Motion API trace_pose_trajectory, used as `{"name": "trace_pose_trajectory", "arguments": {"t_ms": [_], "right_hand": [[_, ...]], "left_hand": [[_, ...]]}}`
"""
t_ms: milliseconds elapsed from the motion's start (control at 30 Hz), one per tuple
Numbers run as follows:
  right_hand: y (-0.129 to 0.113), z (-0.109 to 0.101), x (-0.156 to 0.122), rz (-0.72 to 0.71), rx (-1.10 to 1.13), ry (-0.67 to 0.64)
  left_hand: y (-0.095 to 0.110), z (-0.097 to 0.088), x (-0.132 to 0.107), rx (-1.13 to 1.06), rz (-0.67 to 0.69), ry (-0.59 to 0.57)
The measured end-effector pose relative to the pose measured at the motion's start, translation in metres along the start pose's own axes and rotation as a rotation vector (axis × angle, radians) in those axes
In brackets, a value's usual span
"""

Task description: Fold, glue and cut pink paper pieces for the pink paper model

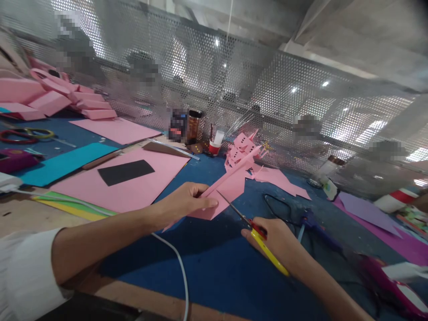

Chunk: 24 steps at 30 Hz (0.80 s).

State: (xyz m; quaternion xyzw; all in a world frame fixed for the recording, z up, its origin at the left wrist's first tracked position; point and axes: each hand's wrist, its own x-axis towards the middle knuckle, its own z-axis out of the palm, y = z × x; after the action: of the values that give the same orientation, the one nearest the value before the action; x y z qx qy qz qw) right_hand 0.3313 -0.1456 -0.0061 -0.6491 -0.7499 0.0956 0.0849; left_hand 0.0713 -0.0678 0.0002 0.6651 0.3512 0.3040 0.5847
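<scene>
My left hand [189, 200] pinches a folded piece of pink paper [230, 187] between thumb and fingers, above the blue mat. In my right hand [276, 238] is a pair of scissors [264, 247] with yellow and red handles. Their blades point up and left, and the tips meet the pink paper close to my left thumb. Whether the blades are apart I cannot tell. Behind the held paper stands a cluster of cut pink paper shapes [242, 145] with small dark marks.
Pink sheets with a black paper piece [126, 172] lie left, near a turquoise sheet [73, 162]. A blue glue gun [317, 229] with a dark cable rests right. A white cable [179, 258] crosses the mat front. A perforated metal panel [207, 67] stands behind.
</scene>
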Motion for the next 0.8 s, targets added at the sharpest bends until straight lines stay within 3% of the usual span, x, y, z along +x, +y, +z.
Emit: {"name": "trace_pose_trajectory", "arguments": {"t_ms": [533,800], "right_hand": [[0.0008,0.0001,0.0008,-0.018,-0.023,0.001],[0.0012,0.0014,0.0027,-0.028,-0.043,-0.001]], "left_hand": [[-0.0040,-0.0015,0.0014,-0.022,0.003,-0.021],[0.0057,0.0005,-0.0015,0.003,-0.016,-0.002]]}}
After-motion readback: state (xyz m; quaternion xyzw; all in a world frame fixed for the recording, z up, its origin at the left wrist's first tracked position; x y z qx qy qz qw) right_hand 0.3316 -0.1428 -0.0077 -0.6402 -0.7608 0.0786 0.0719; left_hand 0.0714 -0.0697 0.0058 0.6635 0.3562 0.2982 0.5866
